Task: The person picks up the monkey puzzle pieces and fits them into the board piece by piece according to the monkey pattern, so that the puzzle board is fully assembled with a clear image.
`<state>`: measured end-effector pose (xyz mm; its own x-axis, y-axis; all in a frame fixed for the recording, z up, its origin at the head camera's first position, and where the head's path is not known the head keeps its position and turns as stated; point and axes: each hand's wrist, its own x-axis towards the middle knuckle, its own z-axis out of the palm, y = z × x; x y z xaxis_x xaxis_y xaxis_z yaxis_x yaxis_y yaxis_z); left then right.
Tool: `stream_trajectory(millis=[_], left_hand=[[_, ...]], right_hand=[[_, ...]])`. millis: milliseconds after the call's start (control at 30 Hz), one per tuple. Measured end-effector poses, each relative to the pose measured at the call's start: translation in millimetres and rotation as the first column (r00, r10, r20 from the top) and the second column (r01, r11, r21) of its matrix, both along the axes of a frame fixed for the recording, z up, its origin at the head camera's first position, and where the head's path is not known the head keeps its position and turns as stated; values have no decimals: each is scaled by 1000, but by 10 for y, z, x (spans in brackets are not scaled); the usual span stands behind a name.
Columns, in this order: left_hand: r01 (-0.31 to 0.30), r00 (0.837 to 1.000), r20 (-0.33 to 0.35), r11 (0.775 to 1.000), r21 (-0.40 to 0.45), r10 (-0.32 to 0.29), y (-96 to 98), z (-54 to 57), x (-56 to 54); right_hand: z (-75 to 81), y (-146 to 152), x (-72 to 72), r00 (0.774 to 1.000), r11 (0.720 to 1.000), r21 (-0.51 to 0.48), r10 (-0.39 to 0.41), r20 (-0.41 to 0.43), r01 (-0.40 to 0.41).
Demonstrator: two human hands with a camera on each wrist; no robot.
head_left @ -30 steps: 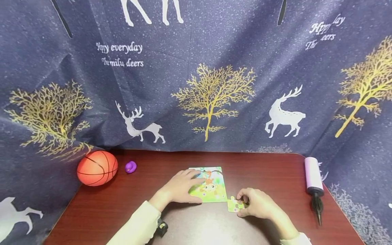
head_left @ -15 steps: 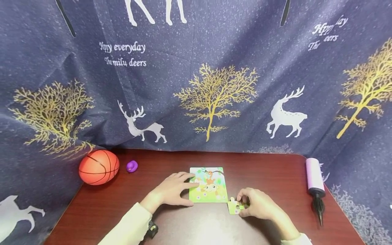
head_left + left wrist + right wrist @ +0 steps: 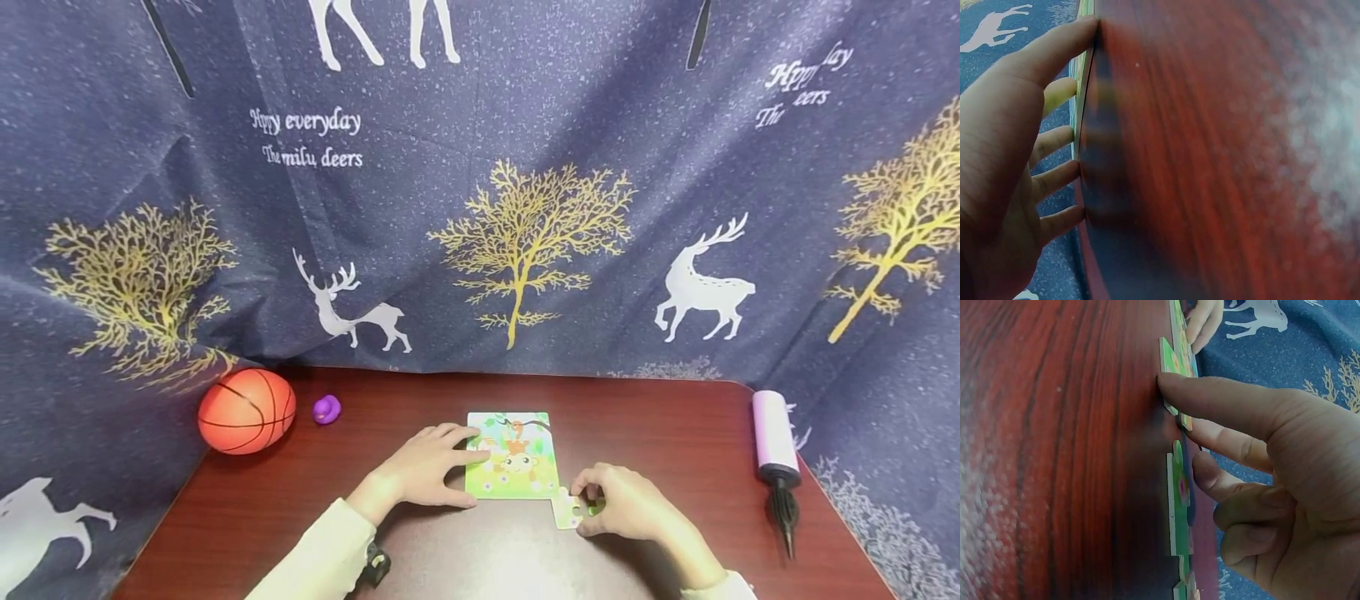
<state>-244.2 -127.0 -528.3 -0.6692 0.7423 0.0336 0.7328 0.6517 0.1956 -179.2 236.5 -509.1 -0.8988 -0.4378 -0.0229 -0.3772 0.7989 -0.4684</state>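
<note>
A square jigsaw puzzle picture with a monkey on it lies mid-table in the head view. My left hand is spread at its left side, fingertips over that edge and thumb near the lower left corner. Just off the lower right corner is a loose green jigsaw puzzle piece. My right hand pinches this piece between thumb and index finger, the other fingers curled. Another green puzzle piece lies flat below the curled fingers in the right wrist view; the hand mostly hides it in the head view.
An orange basketball and a purple rubber duck stand at the back left of the brown table. A lilac hand pump with a black end lies at the right edge. A printed cloth hangs behind.
My left hand has drawn back leftward off the picture to its edge. My right hand has slid the puzzle piece slightly left, closer under the picture's lower right corner.
</note>
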Motion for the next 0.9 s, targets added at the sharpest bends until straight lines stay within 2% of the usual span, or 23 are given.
stream_trajectory(millis=[233, 400, 567, 900], left_hand=[[0, 1000, -4, 1000, -26, 0, 5, -16, -7], [7, 1000, -12, 999, -32, -7, 14, -21, -7], [13, 1000, -23, 1000, -23, -14, 18, -17, -2], [11, 1000, -6, 1000, -16, -11, 12, 2, -5]], right_hand=[[-17, 2, 6, 1000, 999, -27, -23, -4, 23], [-36, -4, 10, 1000, 994, -102, -25, 14, 27], [-63, -9, 10, 997, 979, -205, -5, 74, 20], [-99, -69, 0, 991, 943, -331, 37, 127, 7]])
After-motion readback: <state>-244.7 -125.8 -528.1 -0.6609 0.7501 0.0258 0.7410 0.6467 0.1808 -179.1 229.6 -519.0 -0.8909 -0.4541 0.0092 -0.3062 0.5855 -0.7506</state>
